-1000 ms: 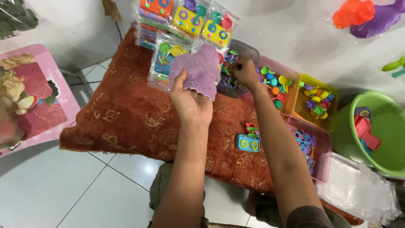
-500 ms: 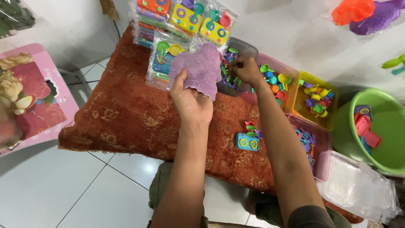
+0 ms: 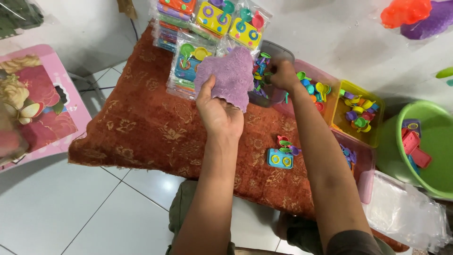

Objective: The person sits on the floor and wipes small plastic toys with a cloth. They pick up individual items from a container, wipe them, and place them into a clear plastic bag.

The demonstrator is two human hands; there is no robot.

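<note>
Purple cloth (image 3: 231,75), rough-textured, held up over the far edge of the rust-red patterned cushion (image 3: 141,127). Left hand (image 3: 218,113) grips its lower edge, thumb on the near side, fingers curled behind.

Behind the cloth: a stack of clear plastic toy packs (image 3: 212,23) against the wall, each showing a yellow, orange or blue toy stove with small coloured utensils. One pack with a blue stove (image 3: 188,63) lies just left of the cloth.

Right hand (image 3: 283,75) reaches forward into a grey tub (image 3: 278,49) of small mixed-colour pieces; fingers bent down among them, whether they pinch anything cannot be told.

Right of that, a pink bin (image 3: 325,78) with round coloured bits, then a yellow bin (image 3: 373,127) with small pots and spoons. A green basin (image 3: 424,179) holds red and blue flat pieces. On the cushion near the right forearm: a loose blue toy stove (image 3: 280,158) with a few tiny utensils (image 3: 288,144) touching it. Pink board (image 3: 42,108) with gold flowers at far left.
</note>
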